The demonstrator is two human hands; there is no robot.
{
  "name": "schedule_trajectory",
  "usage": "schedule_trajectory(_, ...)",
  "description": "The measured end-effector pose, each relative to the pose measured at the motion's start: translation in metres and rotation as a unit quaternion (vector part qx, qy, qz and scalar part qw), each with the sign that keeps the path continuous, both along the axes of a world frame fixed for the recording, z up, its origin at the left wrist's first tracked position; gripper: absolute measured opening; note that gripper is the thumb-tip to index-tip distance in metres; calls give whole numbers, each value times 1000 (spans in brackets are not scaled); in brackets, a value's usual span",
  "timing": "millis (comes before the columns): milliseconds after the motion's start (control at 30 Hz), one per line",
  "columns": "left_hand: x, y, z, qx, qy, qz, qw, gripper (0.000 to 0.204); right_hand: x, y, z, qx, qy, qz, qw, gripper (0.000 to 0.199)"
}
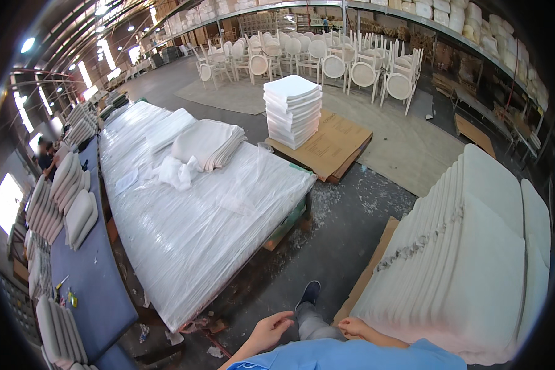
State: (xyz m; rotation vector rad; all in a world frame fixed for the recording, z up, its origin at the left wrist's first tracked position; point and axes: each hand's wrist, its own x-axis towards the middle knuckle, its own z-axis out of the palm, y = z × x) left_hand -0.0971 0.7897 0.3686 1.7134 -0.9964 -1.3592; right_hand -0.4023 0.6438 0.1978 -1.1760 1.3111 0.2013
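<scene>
White pads (438, 265) stand stacked beside the curled right hand (355, 328), its grip unclear. The left hand (271, 331) is loosely open, empty. Plastic-covered table (209, 246) blocks the left; foam stack (293, 114) and chairs (364, 75) stand ahead.

Ceiling lamps (28, 44) and blown-out windows (6, 200) light the left side; glare streaks the plastic film (185, 240). Fisheye distortion curves edges toward a black rim.
</scene>
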Motion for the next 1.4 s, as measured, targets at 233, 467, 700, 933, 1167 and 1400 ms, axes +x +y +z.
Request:
schedule_trajectory(233,55,-167,-14,14,-23,-1,1000,37,25,-183,19,-16,101,-28,994,24)
schedule_trajectory(467,112,-381,7,-31,-47,13,998,39,58,-400,80,-189,-99,-176,961,29)
schedule_trajectory(700,118,-571,-6,16,17,-10,1000,39,45,-530,68,-87,-142,-263,950,31)
schedule_trajectory(933,140,-780,-18,-31,44,-37,998,38,-51,-596,5,7,149,-477,866,23)
schedule_trajectory(1167,192,-965,22,-94,-10,-32,995,39,-8,-717,-1,91,102,-474,870,19)
schedule_trajectory(1400,218,-1117,19,-96,101,73,988,44,39,-922,-14,78,56,-384,919,16)
